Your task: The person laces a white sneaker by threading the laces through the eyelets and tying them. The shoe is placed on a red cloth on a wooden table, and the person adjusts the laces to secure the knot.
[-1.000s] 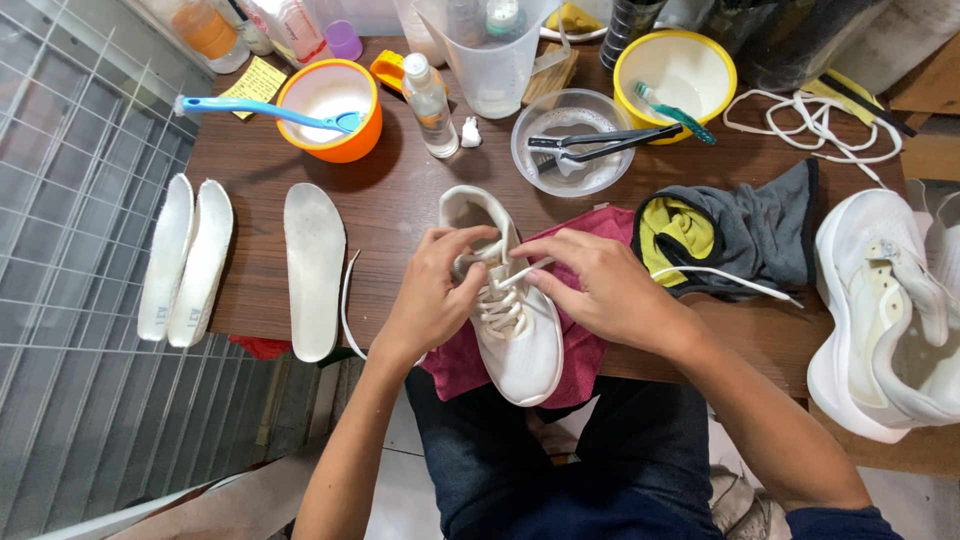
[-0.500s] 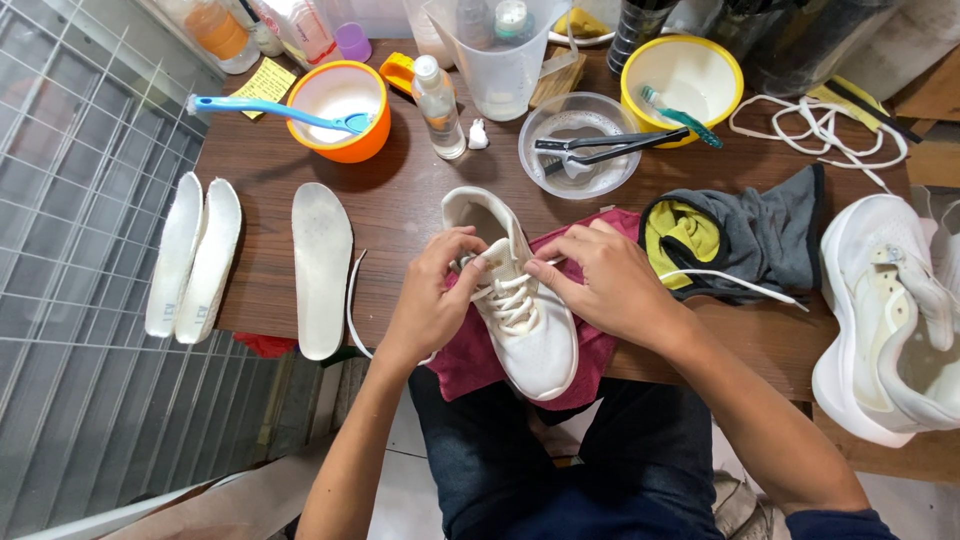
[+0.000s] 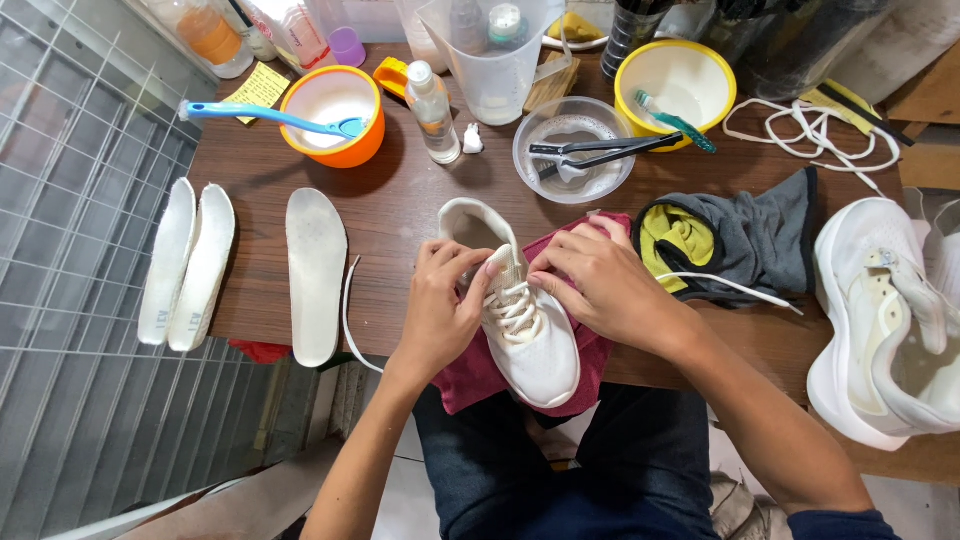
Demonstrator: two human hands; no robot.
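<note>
Fingers [image 3: 470, 262] of our left hand [image 3: 437, 310] curl round the tongue and collar of a white sneaker [image 3: 520, 320], pinched closed on its upper edge, while those of our right hand [image 3: 595, 285] bunch together at the top of the white laces [image 3: 512, 308], closed on the cord. Both wrists angle inward from six o'clock, forearms meeting in a narrow wedge over the shoe. The sneaker has a smooth knit upper and rounded toe pointing to six o'clock; it lies on a crumpled maroon cloth [image 3: 470, 375] at the near edge of the dark wood-grain bench [image 3: 400, 215].

At nine o'clock of the shoe lies one flat, pale foam insole [image 3: 316, 272], with two more [image 3: 188, 265] side by side farther out. At eleven o'clock stands a glossy orange bowl [image 3: 333, 112] with a blue brush [image 3: 265, 116] across its rim. At twelve sits a clear round bowl [image 3: 575, 150] holding dark tongs. At two o'clock is a yellow bowl [image 3: 672, 85], and at three a rumpled grey and yellow cloth [image 3: 740, 240], then a second white sneaker [image 3: 885, 320] on its side.
</note>
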